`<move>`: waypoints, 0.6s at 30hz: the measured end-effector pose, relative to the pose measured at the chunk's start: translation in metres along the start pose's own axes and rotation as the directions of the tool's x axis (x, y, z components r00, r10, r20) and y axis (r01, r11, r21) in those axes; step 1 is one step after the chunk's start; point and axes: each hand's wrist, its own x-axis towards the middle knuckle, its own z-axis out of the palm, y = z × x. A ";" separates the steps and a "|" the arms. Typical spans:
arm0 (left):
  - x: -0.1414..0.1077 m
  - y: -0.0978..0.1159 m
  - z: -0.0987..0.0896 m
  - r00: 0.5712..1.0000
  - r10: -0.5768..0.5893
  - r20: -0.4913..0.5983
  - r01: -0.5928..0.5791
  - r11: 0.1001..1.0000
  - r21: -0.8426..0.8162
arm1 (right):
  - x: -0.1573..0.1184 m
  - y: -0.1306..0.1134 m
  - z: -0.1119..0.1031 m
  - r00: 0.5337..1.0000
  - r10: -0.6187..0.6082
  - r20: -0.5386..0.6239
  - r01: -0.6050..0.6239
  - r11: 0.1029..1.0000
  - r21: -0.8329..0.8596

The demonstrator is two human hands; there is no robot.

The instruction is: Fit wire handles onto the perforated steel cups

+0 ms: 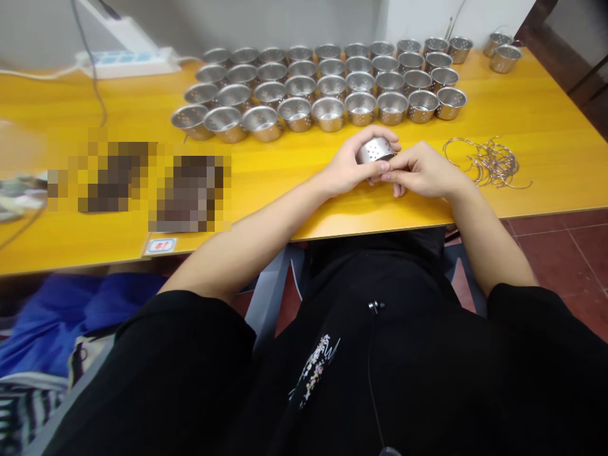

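Both my hands are together above the yellow wooden table (536, 126). My left hand (354, 166) wraps the far side of a small perforated stainless steel cup (375, 151), which lies on its side with its holes facing up. My right hand (418, 170) presses against the cup's near right side, and its fingertips meet those of my left hand. Part of the cup is hidden by my fingers. Just beyond my hands stand several rows of matching steel cups (329, 114). A tangled pile of thin wire rings (491, 163) lies to the right of my right hand.
A pair of steel cups (504, 58) stands apart at the far right corner. A white power strip (126, 63) with cables lies at the back left. Two blurred, pixelated patches (114, 177) cover items at the left. The table's near edge runs past my forearms.
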 end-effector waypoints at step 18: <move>-0.003 -0.011 0.003 1.000 0.004 -0.024 -0.004 1.000 -0.009 | 0.000 -0.008 0.001 1.000 -0.023 -0.002 0.023 1.000 -0.017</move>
